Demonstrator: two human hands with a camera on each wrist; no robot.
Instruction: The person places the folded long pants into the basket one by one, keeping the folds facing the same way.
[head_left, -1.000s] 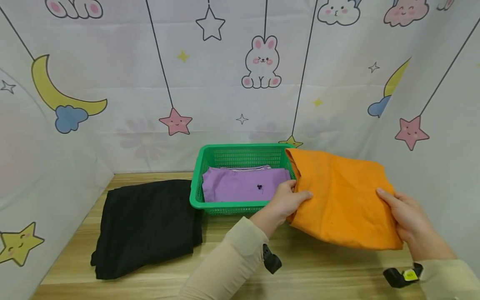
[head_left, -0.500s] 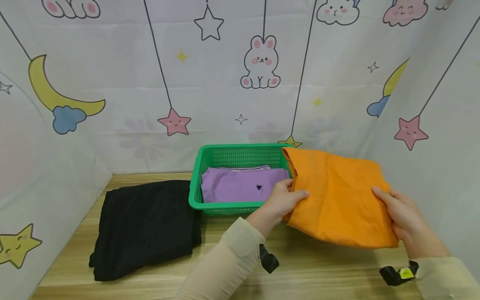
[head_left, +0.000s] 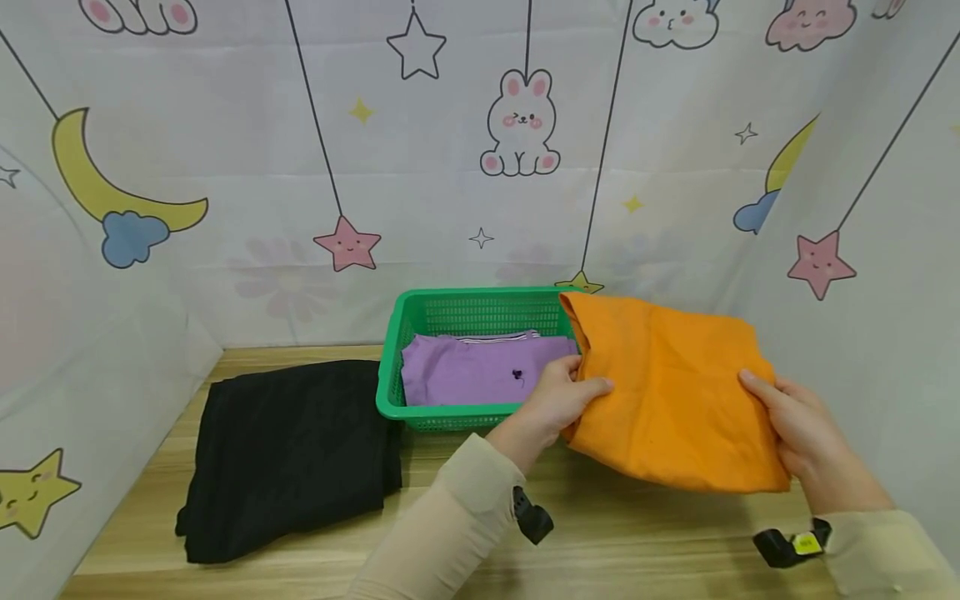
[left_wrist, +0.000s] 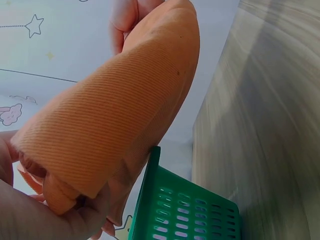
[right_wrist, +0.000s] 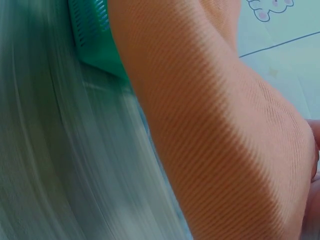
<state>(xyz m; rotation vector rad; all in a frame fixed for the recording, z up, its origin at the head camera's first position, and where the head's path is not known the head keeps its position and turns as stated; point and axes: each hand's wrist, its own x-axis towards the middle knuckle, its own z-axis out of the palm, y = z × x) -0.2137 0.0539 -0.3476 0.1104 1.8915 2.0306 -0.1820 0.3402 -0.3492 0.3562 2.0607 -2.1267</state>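
An orange folded garment (head_left: 675,392) is held up off the table between both hands. My left hand (head_left: 558,400) grips its left edge, thumb on the front face and fingers behind. On the opposite edge my right hand (head_left: 806,433) pinches it the same way. The garment's upper left corner overlaps the right end of a green basket (head_left: 450,411). Inside that basket lies a folded purple garment (head_left: 465,371) with a small dark mark. Ribbed orange fabric (left_wrist: 110,110) fills much of the left wrist view, its layers bunched at the left hand.
A black folded cloth (head_left: 292,458) lies on the wooden table (head_left: 585,550) left of the basket. Behind the basket hangs a white curtain (head_left: 435,192) printed with stars, moons and a rabbit, and it also closes off both sides.
Both hands have shifted slightly left with the orange garment, bringing it a little further over the basket's right end. The grip on it is unchanged.
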